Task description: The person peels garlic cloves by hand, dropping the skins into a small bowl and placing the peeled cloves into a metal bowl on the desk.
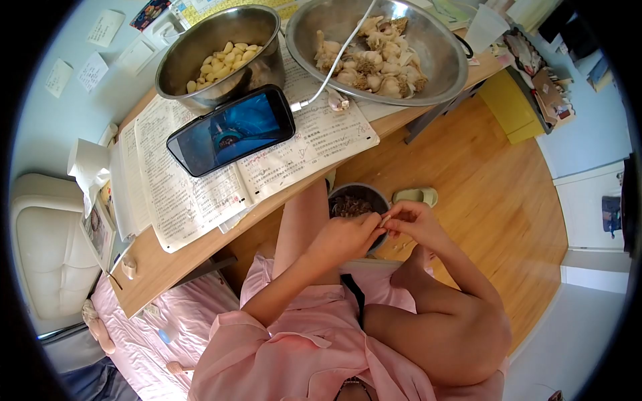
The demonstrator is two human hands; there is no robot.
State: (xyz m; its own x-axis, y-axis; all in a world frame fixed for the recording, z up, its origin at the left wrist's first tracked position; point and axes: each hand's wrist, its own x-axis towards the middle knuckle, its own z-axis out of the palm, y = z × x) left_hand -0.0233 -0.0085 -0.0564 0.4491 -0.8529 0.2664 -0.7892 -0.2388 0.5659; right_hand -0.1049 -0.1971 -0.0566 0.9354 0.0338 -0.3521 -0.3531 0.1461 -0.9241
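Note:
My left hand and my right hand meet fingertip to fingertip above a dark bin. Both are closed in a pinch around a small pale piece that looks like a garlic clove, mostly covered by the fingers. Brownish-purple garlic skins lie inside the bin. On the desk, a deep steel pot holds peeled cloves. Beside it, a wide steel basin contains several whole garlic bulbs. One loose purplish piece of garlic rests on the paper near the basin.
A phone with a white cable plugged in leans against the pot, on printed papers covering the desk. A light slipper is on the wooden floor. A cream chair stands left.

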